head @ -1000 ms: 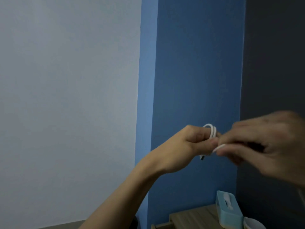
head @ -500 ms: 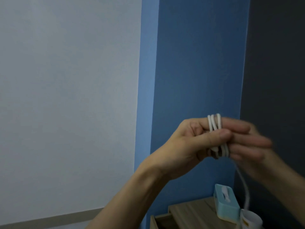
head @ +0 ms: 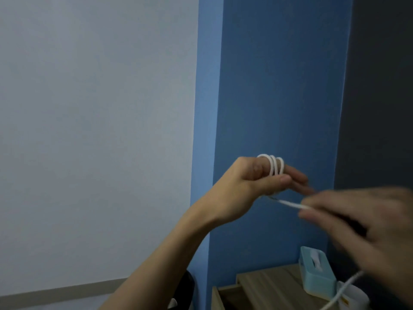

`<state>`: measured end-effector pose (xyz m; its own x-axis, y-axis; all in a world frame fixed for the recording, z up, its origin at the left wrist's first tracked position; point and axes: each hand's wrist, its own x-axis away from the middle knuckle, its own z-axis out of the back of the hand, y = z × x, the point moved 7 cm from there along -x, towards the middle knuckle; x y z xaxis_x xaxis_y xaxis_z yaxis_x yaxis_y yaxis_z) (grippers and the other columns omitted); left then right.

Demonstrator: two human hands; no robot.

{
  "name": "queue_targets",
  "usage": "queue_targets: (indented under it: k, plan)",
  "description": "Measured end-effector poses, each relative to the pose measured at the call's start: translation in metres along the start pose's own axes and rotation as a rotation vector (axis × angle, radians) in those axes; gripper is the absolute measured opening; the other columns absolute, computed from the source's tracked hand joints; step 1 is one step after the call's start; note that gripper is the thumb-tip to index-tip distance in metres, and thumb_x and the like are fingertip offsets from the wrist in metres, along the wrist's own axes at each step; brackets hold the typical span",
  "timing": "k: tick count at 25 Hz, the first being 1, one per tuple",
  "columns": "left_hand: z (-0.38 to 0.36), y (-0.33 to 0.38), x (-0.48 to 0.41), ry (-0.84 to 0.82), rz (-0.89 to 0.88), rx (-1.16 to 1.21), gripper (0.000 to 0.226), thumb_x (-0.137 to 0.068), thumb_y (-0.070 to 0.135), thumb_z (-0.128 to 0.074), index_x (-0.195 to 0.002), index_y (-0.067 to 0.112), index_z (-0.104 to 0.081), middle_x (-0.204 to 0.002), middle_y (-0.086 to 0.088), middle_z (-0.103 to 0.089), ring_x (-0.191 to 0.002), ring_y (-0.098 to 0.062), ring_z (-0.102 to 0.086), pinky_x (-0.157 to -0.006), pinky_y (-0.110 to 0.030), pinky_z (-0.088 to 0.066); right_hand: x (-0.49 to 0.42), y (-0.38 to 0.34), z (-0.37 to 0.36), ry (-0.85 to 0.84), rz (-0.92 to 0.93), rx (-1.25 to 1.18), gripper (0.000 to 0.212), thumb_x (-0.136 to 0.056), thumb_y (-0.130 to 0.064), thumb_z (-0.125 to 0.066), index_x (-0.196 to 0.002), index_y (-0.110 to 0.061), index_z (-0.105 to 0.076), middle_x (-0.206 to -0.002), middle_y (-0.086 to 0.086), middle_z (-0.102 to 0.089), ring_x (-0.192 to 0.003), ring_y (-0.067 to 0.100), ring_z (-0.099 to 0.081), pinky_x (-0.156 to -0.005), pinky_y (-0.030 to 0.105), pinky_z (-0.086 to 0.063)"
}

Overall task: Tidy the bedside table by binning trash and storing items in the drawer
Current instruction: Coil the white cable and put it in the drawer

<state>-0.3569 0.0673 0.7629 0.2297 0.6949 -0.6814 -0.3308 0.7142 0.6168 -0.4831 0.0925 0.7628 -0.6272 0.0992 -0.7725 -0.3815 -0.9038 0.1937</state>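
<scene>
The left hand [head: 257, 182] is held up in front of the blue wall with the white cable [head: 271, 166] looped round its fingers, thumb clamping the coils. The blurred right hand [head: 357, 220] seems to pinch the running strand just to the right. If the thumb eases, the loops could slide off the fingertips. The slack tail hanging near the white cup [head: 354, 296] on the bedside table [head: 268, 278] could snag and tip it.

dim, flat bluish light, faint shadows; right hand [head: 362, 227] smeared by motion blur
</scene>
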Motion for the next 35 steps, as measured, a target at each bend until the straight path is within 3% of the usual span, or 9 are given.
queue_targets:
  k: [2,6,12,19,23,25,28,31,35]
  plan:
    - [-0.011,-0.003,0.005,-0.093,0.025,-0.004,0.023,-0.095,0.006,-0.043,-0.093,0.003,-0.066,-0.081,0.001,-0.073,-0.081,-0.016,-0.062,-0.081,-0.03,-0.05,-0.015,0.003,0.019,-0.005,0.036,-0.054,0.03,-0.086,-0.049,-0.045,-0.07,-0.034,-0.065,-0.051,-0.032,-0.044,-0.054,0.001,-0.053,-0.05,0.015,-0.039]
    - [-0.031,-0.001,0.011,-0.267,0.004,0.198,0.033,-0.099,0.016,-0.028,-0.099,-0.002,-0.055,-0.083,-0.034,-0.065,-0.091,-0.034,-0.06,-0.09,-0.059,-0.042,-0.037,0.015,0.034,0.082,0.051,-0.234,0.01,-0.074,-0.038,-0.067,-0.069,-0.03,-0.068,-0.053,-0.012,-0.061,-0.054,0.004,-0.06,-0.046,0.009,-0.041]
    - [-0.065,0.017,0.022,-0.514,0.006,0.49,0.02,-0.086,0.02,-0.042,-0.089,0.009,-0.058,-0.07,-0.006,-0.062,-0.067,-0.012,-0.063,-0.073,-0.026,-0.049,-0.047,0.047,0.007,0.178,-0.164,-0.781,0.02,-0.056,-0.036,-0.079,-0.065,-0.019,-0.073,-0.054,-0.007,-0.065,-0.047,0.003,-0.053,-0.048,0.008,-0.042]
    - [-0.036,0.008,0.005,-0.249,-0.074,0.475,0.028,-0.091,0.001,-0.041,-0.105,0.016,-0.061,-0.105,-0.006,-0.074,-0.089,-0.009,-0.066,-0.074,-0.025,-0.053,-0.001,0.042,-0.078,-0.033,-0.511,-1.098,0.028,-0.078,-0.018,-0.056,-0.054,-0.03,-0.065,-0.041,-0.003,-0.052,-0.036,0.006,-0.04,-0.034,0.015,-0.031]
    - [-0.008,0.0,-0.003,-0.036,-0.062,0.367,0.027,-0.092,0.001,-0.039,-0.107,0.013,-0.057,-0.125,-0.019,-0.055,-0.111,-0.021,-0.057,-0.102,-0.028,-0.042,0.019,0.03,-0.088,-0.084,-0.654,-1.192,0.026,-0.087,-0.005,-0.055,-0.072,-0.017,-0.072,-0.042,0.007,-0.047,-0.027,0.005,-0.028,-0.031,0.012,-0.02]
    - [0.004,-0.007,-0.005,0.025,-0.034,0.27,0.024,-0.093,0.003,-0.041,-0.106,0.014,-0.058,-0.122,-0.014,-0.06,-0.111,-0.022,-0.058,-0.102,-0.031,-0.042,0.027,0.017,-0.084,-0.215,-0.619,-1.134,0.024,-0.089,-0.004,-0.052,-0.09,-0.019,-0.07,-0.041,0.009,-0.051,-0.027,0.003,-0.037,-0.033,0.009,-0.028]
    - [0.006,-0.022,-0.005,0.018,0.03,0.014,0.022,-0.093,0.006,-0.044,-0.103,0.01,-0.063,-0.109,-0.009,-0.071,-0.113,-0.032,-0.058,-0.105,-0.045,-0.039,0.031,-0.006,-0.062,-0.355,-0.26,-0.584,0.023,-0.088,-0.048,-0.046,-0.083,-0.034,-0.064,-0.045,-0.011,-0.06,-0.041,-0.004,-0.054,-0.044,0.005,-0.039]
    - [-0.009,-0.032,0.004,-0.108,0.095,-0.05,0.021,-0.094,0.007,-0.045,-0.098,0.004,-0.065,-0.094,-0.006,-0.071,-0.099,-0.021,-0.063,-0.096,-0.035,-0.047,0.015,-0.004,-0.017,-0.15,-0.032,-0.021,0.034,-0.089,-0.052,-0.036,-0.073,-0.035,-0.062,-0.045,-0.018,-0.053,-0.046,0.0,-0.054,-0.039,0.015,-0.04]
    - [-0.033,-0.02,0.015,-0.333,0.074,0.145,0.025,-0.098,0.008,-0.034,-0.093,0.007,-0.058,-0.08,-0.01,-0.064,-0.083,-0.022,-0.061,-0.084,-0.032,-0.047,-0.018,0.014,0.022,-0.085,0.088,-0.046,0.03,-0.089,-0.052,-0.045,-0.074,-0.035,-0.065,-0.054,-0.026,-0.046,-0.049,0.002,-0.049,-0.046,0.019,-0.036]
